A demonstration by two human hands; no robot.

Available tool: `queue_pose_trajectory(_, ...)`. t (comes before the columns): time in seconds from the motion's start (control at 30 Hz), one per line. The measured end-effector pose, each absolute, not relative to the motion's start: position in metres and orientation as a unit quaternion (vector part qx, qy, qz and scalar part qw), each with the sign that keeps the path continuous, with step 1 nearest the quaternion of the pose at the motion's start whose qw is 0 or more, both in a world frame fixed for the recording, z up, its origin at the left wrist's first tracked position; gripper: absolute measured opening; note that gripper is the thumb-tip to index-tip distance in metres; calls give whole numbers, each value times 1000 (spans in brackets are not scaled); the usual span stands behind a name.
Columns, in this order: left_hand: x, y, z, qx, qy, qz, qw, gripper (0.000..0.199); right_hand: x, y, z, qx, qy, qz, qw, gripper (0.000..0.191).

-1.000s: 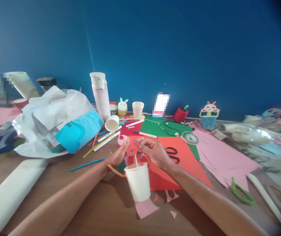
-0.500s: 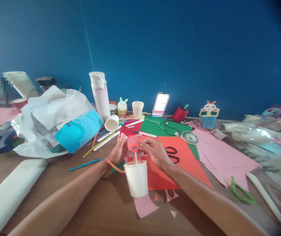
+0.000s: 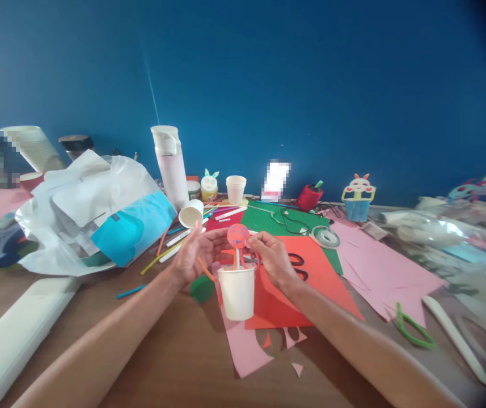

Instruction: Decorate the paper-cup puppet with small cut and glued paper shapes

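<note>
A round orange paper face (image 3: pixel 238 236) with drawn features sits on a white stick above a white paper cup (image 3: pixel 236 294). My right hand (image 3: pixel 270 258) pinches the face's right edge between thumb and fingers. On the left, my left hand (image 3: pixel 195 252) is open, its fingers stretched behind the face and its thumb raised. An orange pipe cleaner (image 3: pixel 206 268) runs from the cup toward my left palm. Another reddish one curves beside my right fingers.
Orange paper (image 3: pixel 311 294) with black-handled scissors (image 3: pixel 300 266) lies behind the cup. Pink paper (image 3: pixel 387 272), a tape roll (image 3: pixel 326 237) and plastic packaging (image 3: pixel 438 232) are at right. A plastic bag (image 3: pixel 98 209), a bottle (image 3: pixel 170 170) and a white bar (image 3: pixel 17 334) are at left.
My left hand has moved left and down and spread its fingers. The face and cup have shifted slightly right, with the cup higher.
</note>
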State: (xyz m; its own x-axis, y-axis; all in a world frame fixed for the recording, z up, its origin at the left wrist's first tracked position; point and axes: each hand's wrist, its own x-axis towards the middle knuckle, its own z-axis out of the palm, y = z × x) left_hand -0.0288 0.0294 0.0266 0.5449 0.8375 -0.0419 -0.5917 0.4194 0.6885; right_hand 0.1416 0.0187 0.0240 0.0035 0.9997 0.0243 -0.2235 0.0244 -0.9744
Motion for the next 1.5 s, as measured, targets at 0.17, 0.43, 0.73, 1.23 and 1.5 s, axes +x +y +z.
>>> queue_pose_trajectory(0.17, -32, 32, 23, 257, 186, 472, 822, 70, 143, 22, 18, -443, -421, 575, 544, 14)
queue_pose_trajectory(0.43, -33, 33, 15, 195, 274, 444, 830, 57, 145, 23, 16, -450, -412, 564, 556, 13)
queue_pose_trajectory(0.73, -28, 26, 20, 321, 399, 379, 771, 14, 146, 22, 14, -446, -416, 544, 577, 14)
queue_pose_trajectory(1.23, -31, 30, 10, 438, 345, 279, 782, 18, 139, 18, 8, -415, -439, 591, 534, 15)
queue_pose_trajectory(1.5, -33, 33, 15, 471, 364, 232, 769, 23, 135, 15, 2, -438, -472, 574, 506, 13)
